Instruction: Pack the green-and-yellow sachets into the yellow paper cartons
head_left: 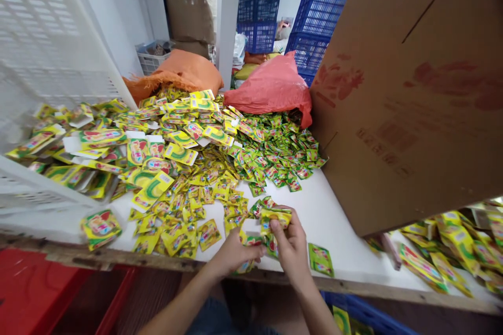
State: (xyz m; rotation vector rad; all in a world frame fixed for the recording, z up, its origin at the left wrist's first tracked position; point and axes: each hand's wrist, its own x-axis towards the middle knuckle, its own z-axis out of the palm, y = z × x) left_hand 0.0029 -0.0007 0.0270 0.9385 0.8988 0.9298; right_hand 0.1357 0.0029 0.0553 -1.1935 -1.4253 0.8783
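- Two hands meet at the desk's near edge: the right hand (288, 243) closes its grip on a small stack of sachets (276, 217), and the left hand (234, 254), just beside it, pinches more sachets below.
- Printing on the packets is too small to read.
- Glossy yellow-green sachets (204, 167) heap across the white desk (334, 220); a brown cardboard box (408, 99) stands at the right.

Single view only, from my head-worn camera: I look forward and steeply down across the near wooden edge of the white worktop (334, 220), close in. My forearms enter from the bottom of frame. The far edge, towards stacked blue plastic crates (314, 21), sits well back. Wide lens, bowed edges.
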